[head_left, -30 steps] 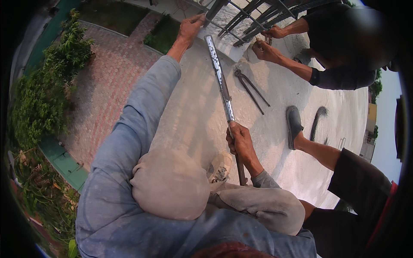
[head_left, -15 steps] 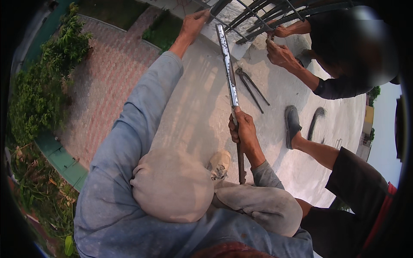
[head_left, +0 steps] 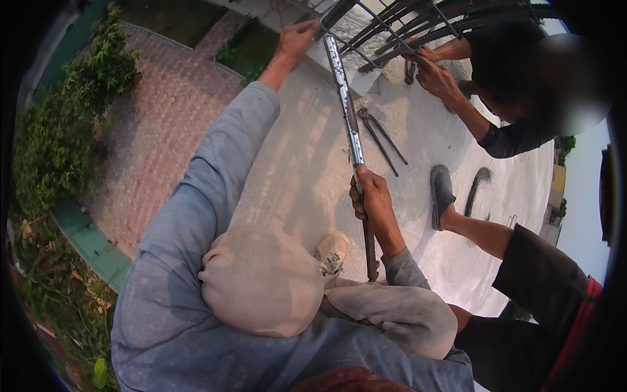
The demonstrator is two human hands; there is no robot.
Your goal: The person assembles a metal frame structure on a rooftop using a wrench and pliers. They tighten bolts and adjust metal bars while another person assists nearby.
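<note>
My left hand (head_left: 298, 44) reaches up to the rebar cage (head_left: 385, 32) at the top, its fingers closed on a dark steel bar at the cage's near corner. In my right hand (head_left: 377, 204) is a long metal bar (head_left: 346, 98), held around its lower half. Its upper part is shiny silver, and its dark lower end, notched, hangs by my knee. The silver tip sits just below the cage; whether they touch I cannot tell. A pair of pincers (head_left: 380, 134) lies on the concrete right of the bar.
A co-worker's hands (head_left: 434, 75) work at the cage's right side, near a dark looped tool (head_left: 409, 70). Another person's shoed foot (head_left: 442, 193) stands on the concrete beside a bundle of dark wire (head_left: 479, 189). Paving (head_left: 157, 130) and shrubs (head_left: 59, 150) lie left.
The silver tip of my bar has shifted slightly left. The co-worker's nearer hand has moved up and right, leaving the looped tool more exposed. My left hand stays at the cage.
</note>
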